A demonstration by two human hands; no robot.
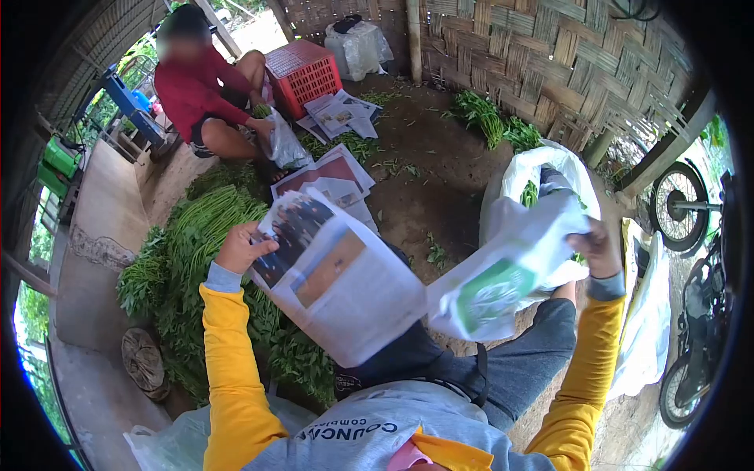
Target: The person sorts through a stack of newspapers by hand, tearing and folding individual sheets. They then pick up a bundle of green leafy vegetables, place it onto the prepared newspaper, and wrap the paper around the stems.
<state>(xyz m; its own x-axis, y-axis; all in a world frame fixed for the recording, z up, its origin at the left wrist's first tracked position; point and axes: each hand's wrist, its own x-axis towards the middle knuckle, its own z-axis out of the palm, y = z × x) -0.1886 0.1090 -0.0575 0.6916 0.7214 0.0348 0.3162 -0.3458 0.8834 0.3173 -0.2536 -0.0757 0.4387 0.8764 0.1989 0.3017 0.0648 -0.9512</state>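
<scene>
Both my hands hold newspaper up over my lap. My left hand (242,248) pinches the upper left edge of a newspaper sheet (361,302) with a photo of a crowd on it. My right hand (598,250) grips the far corner of newspaper with a green print (496,294), blurred and slanting up to the right. The two parts meet or overlap over my knees. Beside my left arm lies a large heap of leafy green vegetables (224,212). Behind the right-hand paper stands a white plastic sack (577,169) with greens inside, partly hidden.
Across from me a person (206,94) in a red top crouches, hands at a clear plastic bag (284,143). Near them are a red crate (302,74) and newspapers (339,114) on the ground. Loose greens (481,118) lie by the woven wall. A motorcycle (699,306) stands at right.
</scene>
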